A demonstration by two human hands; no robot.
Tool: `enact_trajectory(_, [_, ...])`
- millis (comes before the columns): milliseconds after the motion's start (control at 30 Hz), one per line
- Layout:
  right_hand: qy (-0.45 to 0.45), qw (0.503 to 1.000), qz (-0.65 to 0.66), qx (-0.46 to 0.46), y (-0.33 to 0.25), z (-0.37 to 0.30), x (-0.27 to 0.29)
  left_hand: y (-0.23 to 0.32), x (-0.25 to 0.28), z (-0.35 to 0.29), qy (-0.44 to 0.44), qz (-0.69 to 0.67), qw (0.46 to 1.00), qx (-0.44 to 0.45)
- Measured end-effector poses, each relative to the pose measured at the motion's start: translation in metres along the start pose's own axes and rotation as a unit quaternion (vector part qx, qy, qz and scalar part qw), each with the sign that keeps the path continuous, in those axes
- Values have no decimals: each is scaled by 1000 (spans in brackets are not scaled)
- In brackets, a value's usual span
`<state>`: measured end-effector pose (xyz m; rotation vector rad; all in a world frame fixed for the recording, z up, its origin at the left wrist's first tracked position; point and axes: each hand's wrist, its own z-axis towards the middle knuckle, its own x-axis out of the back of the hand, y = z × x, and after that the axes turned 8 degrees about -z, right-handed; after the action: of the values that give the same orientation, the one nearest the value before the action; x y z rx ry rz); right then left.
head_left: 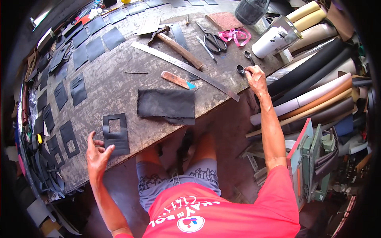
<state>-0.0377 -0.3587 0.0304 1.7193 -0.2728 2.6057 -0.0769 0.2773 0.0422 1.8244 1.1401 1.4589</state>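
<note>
At the left, my left hand (98, 152) is open, with its fingers apart beside a black leather-like piece (117, 143) that has a rectangular window cut in it. The thumb overlaps that piece's left edge; whether it presses on it I cannot tell. Over the table's right edge, my right hand (257, 77) has its fingers pinched at a small dark, round, spoon-like thing (240, 69). A similar spoon-like thing (248, 54) lies just beyond. Between my hands, a folded black cloth-like piece (166, 105) rests at the table's near edge.
On the worn table (107, 83) lie a steel ruler (186, 71), a hammer (180, 49), a wooden-handled blade (176, 80), scissors (214, 41), a pen-like tool (206, 49) and pink ribbon (236, 36). A white bottle (270, 43) stands far right. Material rolls (309, 93) crowd the right; dark cut pieces (95, 48) cover the left.
</note>
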Motion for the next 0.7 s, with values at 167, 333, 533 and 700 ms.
enact_trajectory(167, [-9,1000,4,16,6,1,-5,-27,-21,-22,37,-116,991,-57])
enact_trajectory(333, [-24,1000,-2,-13,11,-5,9,-10,-35,-17,81,-111,990,-7])
enact_trajectory(533, [-3,989,127,-77,-79,-18,45,-16,-15,3,152,-431,889,30])
enact_trajectory(700, [-21,962,267,-57,-182,-45,45,-5,-43,7,149,-477,866,-23])
